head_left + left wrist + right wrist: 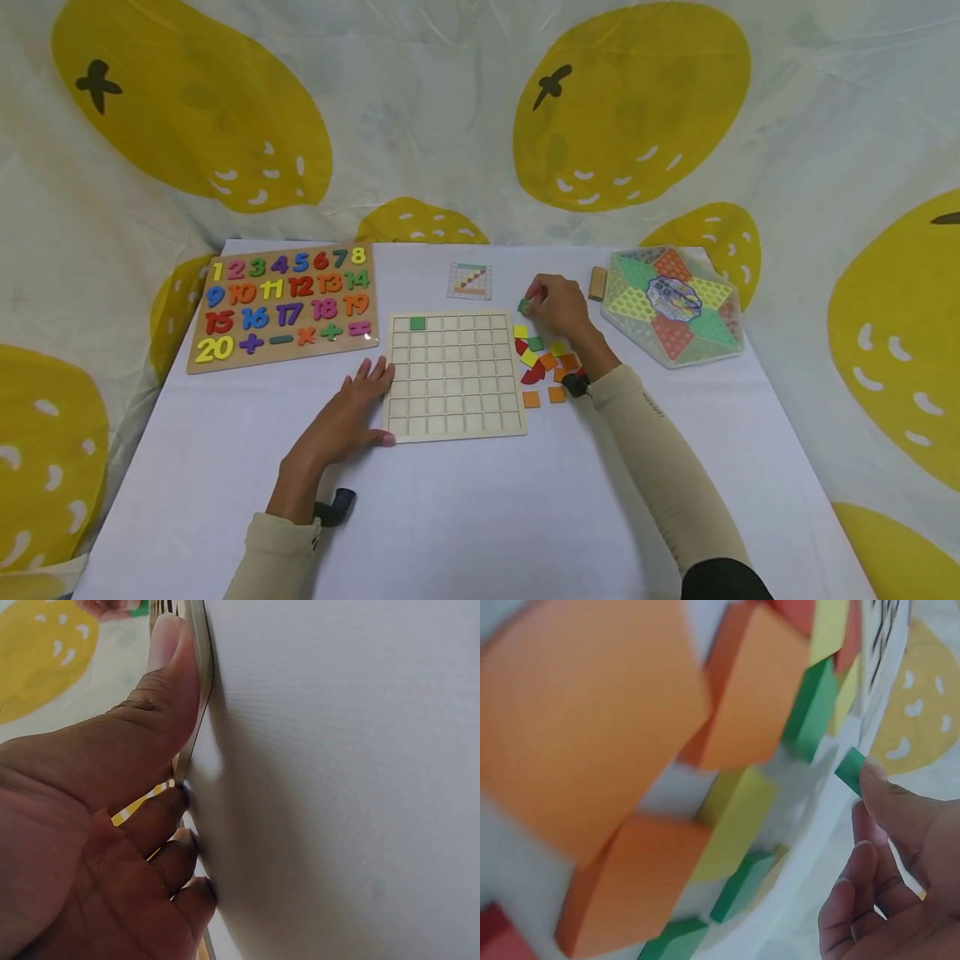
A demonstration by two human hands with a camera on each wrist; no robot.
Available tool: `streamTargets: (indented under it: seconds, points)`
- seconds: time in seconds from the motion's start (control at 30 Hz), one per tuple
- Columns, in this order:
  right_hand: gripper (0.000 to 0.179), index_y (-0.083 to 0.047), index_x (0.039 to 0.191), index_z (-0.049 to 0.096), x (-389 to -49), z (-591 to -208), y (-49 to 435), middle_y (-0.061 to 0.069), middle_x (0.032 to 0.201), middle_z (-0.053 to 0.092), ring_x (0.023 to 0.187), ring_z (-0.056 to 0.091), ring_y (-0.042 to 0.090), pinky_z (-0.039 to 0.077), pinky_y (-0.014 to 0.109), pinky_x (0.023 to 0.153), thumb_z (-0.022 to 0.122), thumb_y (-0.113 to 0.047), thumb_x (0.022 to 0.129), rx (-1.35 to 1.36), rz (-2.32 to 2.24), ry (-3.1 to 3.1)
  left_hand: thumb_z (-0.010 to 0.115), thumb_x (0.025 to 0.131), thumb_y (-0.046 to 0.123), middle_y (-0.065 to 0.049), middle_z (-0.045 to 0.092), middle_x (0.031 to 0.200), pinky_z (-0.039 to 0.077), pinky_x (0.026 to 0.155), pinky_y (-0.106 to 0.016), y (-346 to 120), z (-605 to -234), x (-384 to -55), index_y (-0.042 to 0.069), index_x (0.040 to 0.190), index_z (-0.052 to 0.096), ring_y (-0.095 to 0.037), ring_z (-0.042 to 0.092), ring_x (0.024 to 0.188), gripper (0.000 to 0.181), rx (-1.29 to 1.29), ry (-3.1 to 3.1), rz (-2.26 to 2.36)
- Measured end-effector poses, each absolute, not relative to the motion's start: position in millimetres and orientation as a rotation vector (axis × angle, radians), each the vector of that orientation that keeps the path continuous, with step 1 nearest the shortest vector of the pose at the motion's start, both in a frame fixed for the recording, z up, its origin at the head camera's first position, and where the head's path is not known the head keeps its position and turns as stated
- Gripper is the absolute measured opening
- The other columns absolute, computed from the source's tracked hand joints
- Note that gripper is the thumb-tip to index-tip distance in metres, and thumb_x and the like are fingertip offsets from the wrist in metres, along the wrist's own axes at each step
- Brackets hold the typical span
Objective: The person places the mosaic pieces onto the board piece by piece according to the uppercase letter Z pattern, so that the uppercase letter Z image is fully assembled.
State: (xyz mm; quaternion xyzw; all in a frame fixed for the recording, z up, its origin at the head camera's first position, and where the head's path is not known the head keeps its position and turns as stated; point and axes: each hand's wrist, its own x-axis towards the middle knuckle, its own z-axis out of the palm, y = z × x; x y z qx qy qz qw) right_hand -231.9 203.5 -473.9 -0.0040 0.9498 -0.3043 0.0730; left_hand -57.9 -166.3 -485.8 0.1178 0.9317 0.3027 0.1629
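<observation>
A wooden grid board (455,437) lies on the table with one green square tile (417,323) in its top row. The left hand (351,414) rests at the board's left side, fingers spread along the edge and thumb (166,682) touching near the lower corner. Above the board's upper right corner, the right hand (561,307) pinches a green tile (850,766) between thumb and fingers. Loose tiles lie below that hand, to the right of the board: orange squares (531,400), yellow ones (521,332), green ones (536,342) and red rounded pieces (533,374).
A small pattern card (470,282) lies behind the board. At the left is a number puzzle board (281,354) with colourful digits. A hexagonal star-patterned game box (672,307) stands at the right, beside a small wooden block (597,283). Lemon-print cloth (420,108) hangs behind the table.
</observation>
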Motion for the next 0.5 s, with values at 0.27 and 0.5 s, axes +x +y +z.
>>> streamTargets:
  seconds: [0.27,0.5]
  points:
    - [0.016,-0.021,0.116,0.073,-225.4,-470.9,181.4,0.006,0.096,0.066,0.088,0.058,0.026,0.049,0.035,0.072,0.076,-0.020,0.100,-0.185,-0.924,2.883,0.098,0.072,0.020,-0.011,0.017,0.177,0.012,0.134,-0.062,-166.6,-486.5,-58.1,0.010,0.167,0.029,-0.039,0.007,0.167,0.118,0.327,2.654,0.861]
    - [0.012,-0.019,0.108,0.074,-221.3,-469.6,154.9,0.005,0.092,0.071,0.077,0.060,0.024,0.047,0.032,0.060,0.079,-0.024,0.098,-0.350,-0.983,2.883,0.098,0.072,0.019,-0.011,0.017,0.178,0.011,0.134,-0.061,-164.9,-485.8,-58.2,0.010,0.167,0.029,-0.039,0.007,0.167,0.119,0.317,2.653,0.853]
